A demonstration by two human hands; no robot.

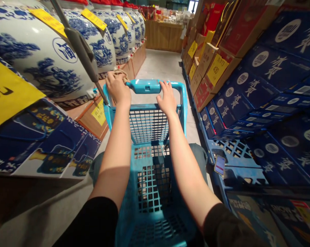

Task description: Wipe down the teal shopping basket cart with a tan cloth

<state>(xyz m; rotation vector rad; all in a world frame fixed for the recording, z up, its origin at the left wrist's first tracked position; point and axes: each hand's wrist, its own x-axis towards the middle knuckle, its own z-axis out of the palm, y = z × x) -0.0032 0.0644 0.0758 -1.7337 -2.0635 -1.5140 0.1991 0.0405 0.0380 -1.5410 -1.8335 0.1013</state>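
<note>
A light-blue plastic shopping cart [184,103] stands in front of me, its mesh basket between my forearms. My left hand [118,88] is closed on a crumpled beige cloth [121,72], pressing it against the left end of the cart's handlebar [147,86]. Over the bar's right part, my right hand [167,97] has its fingers curled, with the thumb apart on the near side. A grey pole [80,51] slants down from the upper left to the cart's left side, beside my left hand; its lower end is hard to make out.
Blue-and-white ceramic jars [52,51] with red covers line the left. Dark-blue cartons [262,75] are stacked on the right, above a blue plastic pallet [243,168] where a phone [220,164] lies. Ahead, a grey floor aisle [160,63] leads to a wooden counter [163,36].
</note>
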